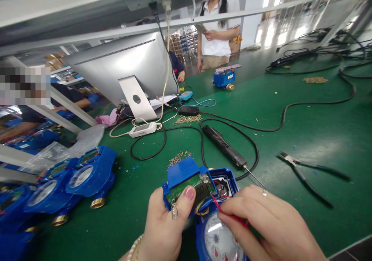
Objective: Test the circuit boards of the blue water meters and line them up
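Observation:
My left hand (168, 218) grips a blue plastic cover with a green circuit board (177, 187) in it, thumb pressed on the board by its small display. A coiled spring (174, 211) sticks out beside that thumb. Between the thumb and fingers of my right hand (264, 218) are pinched red wires (216, 203), which run up to the board. Below and behind the cover is the blue water meter (200, 230), its round dial (219, 235) facing up and its open housing (229, 179) showing wires inside. My right hand hides part of the meter.
An electric screwdriver (223, 146) and cutting pliers (302, 166) lie on the green table. Piles of screws (180, 158) sit beyond the meter. More blue meters (90, 175) stand at left, a monitor (128, 71) behind. A person (217, 32) stands across the table.

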Action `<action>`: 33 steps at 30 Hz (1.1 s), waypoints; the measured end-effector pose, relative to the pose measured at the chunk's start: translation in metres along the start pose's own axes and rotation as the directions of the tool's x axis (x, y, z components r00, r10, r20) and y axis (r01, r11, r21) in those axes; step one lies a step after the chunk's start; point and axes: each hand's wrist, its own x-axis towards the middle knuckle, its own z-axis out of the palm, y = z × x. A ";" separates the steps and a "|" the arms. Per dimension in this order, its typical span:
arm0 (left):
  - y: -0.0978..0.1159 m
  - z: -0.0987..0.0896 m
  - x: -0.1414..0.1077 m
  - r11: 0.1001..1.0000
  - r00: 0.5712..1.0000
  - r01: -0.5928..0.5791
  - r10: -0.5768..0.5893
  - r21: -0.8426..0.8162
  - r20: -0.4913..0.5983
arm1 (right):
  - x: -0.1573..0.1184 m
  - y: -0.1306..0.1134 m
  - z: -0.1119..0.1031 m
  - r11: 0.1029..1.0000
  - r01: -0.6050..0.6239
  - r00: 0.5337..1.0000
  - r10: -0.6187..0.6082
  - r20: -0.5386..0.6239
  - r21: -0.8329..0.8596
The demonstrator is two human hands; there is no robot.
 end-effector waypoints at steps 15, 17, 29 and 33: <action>0.009 -0.002 0.003 1.000 0.992 -0.007 0.010 -0.026 0.125 | 0.013 0.010 -0.015 0.886 0.316 0.946 -0.323 0.036 -0.339; 0.011 0.001 0.002 0.999 0.996 0.011 -0.007 -0.049 0.088 | 0.013 0.010 -0.015 0.844 0.344 0.931 -0.365 0.029 -0.411; 0.008 -0.007 0.002 0.985 0.998 -0.056 0.049 0.166 0.049 | 0.018 0.009 -0.029 0.934 0.298 0.955 -0.287 0.081 -0.198; 0.010 -0.006 -0.001 0.960 0.994 -0.110 0.109 0.259 0.017 | 0.026 0.004 -0.031 0.976 0.177 0.978 -0.161 0.129 -0.125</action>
